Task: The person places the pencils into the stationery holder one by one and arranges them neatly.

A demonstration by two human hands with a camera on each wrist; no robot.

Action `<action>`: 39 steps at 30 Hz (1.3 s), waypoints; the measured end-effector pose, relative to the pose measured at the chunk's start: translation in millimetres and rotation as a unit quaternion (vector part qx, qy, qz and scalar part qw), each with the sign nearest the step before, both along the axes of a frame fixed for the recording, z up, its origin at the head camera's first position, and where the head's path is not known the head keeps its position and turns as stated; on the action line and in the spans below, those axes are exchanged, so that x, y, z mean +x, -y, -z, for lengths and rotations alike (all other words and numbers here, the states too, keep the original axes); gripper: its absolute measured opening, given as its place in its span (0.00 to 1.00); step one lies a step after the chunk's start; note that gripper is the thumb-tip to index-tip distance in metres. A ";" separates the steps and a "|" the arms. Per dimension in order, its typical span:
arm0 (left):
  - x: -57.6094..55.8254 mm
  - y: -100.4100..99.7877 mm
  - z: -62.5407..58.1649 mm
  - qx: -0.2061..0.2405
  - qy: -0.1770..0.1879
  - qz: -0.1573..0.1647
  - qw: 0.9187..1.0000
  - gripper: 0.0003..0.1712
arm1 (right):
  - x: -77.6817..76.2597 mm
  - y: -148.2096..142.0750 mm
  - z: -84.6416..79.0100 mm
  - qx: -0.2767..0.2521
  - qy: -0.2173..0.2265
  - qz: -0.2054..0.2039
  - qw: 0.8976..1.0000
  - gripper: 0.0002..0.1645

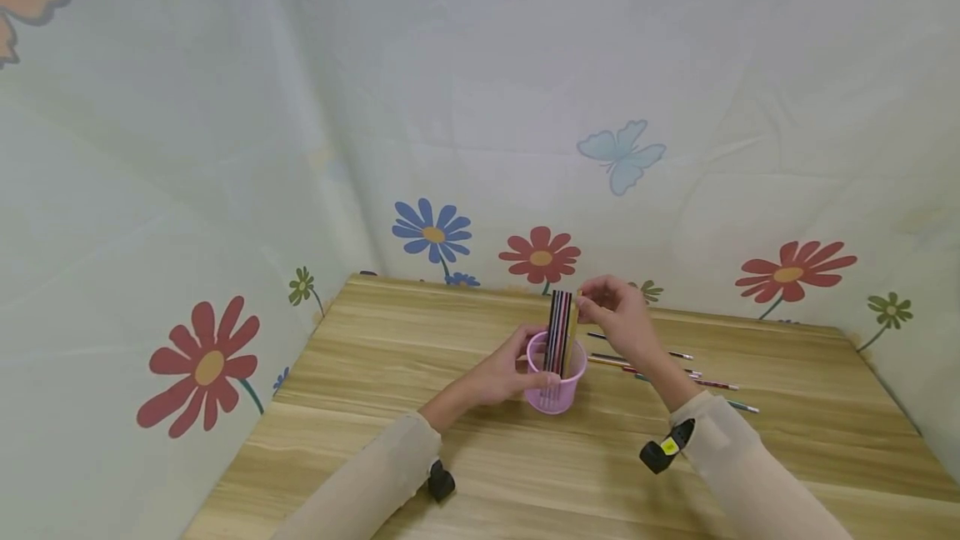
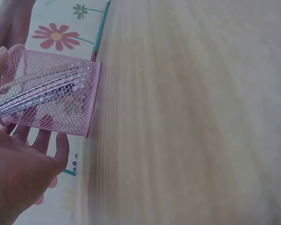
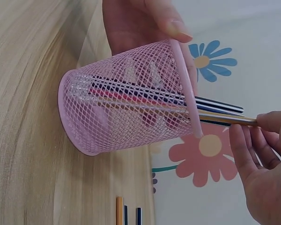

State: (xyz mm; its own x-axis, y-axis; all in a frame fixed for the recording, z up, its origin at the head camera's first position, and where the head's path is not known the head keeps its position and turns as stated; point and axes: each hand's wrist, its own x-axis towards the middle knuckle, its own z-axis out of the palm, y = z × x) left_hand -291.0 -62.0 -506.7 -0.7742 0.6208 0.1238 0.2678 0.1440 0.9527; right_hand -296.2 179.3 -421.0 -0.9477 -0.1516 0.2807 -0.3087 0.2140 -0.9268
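Observation:
A pink mesh pencil cup (image 1: 550,401) stands upright on the wooden table, with several dark and coloured pencils (image 1: 557,327) leaning inside it. My left hand (image 1: 495,375) grips the cup from its left side, thumb near the rim; the left wrist view shows its fingers spread around the mesh (image 2: 51,89). Above the rim, my right hand (image 1: 628,323) pinches the top end of a yellow pencil (image 3: 225,118) between thumb and fingertips. That pencil's lower part is inside the cup, seen through the mesh in the right wrist view.
Several loose pencils (image 1: 718,384) lie on the table (image 1: 420,323) to the right of the cup, partly under my right forearm. Behind the table hangs a pale cloth (image 1: 480,148) printed with flowers and butterflies. Each wrist carries a small black camera (image 1: 657,457).

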 end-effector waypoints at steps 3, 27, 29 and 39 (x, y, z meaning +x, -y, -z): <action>1.6 -0.2 -0.7 0.000 0.000 0.000 1.000 0.42 | -0.2 -0.2 2.5 -0.003 -0.002 0.002 1.000 0.13; 5.1 -1.4 -0.2 0.001 0.000 -0.008 1.000 0.42 | 3.4 1.7 20.2 0.050 0.006 -0.015 0.999 0.16; 5.1 -1.3 -0.2 0.000 -0.001 -0.007 1.000 0.42 | 3.9 0.3 22.2 0.063 -0.003 -0.020 0.998 0.16; 3.2 -1.6 -1.1 0.003 0.001 -0.005 1.000 0.42 | 7.2 -28.7 19.9 0.144 -0.023 -0.028 0.989 0.12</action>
